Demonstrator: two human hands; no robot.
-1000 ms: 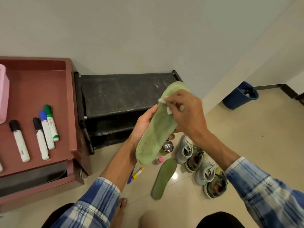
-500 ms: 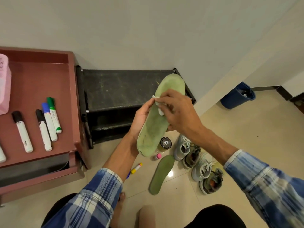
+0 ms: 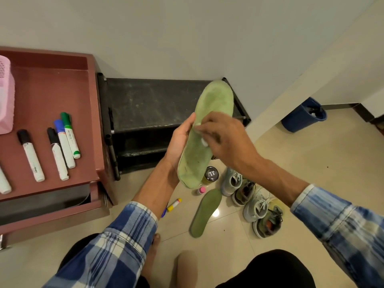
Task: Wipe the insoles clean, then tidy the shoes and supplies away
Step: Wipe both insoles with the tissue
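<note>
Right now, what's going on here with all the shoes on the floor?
A person is cleaning a shoe insole. Their left hand holds a green insole upright, while the right hand pinches a small white wipe against its middle. A second insole lies on the floor beside four sneakers, not yet tidied away.

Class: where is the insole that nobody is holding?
In the head view, the loose insole lies on the floor right of centre, between the yellow-capped marker on its left and the shoes on its right, near the pink-capped bottle.
</note>
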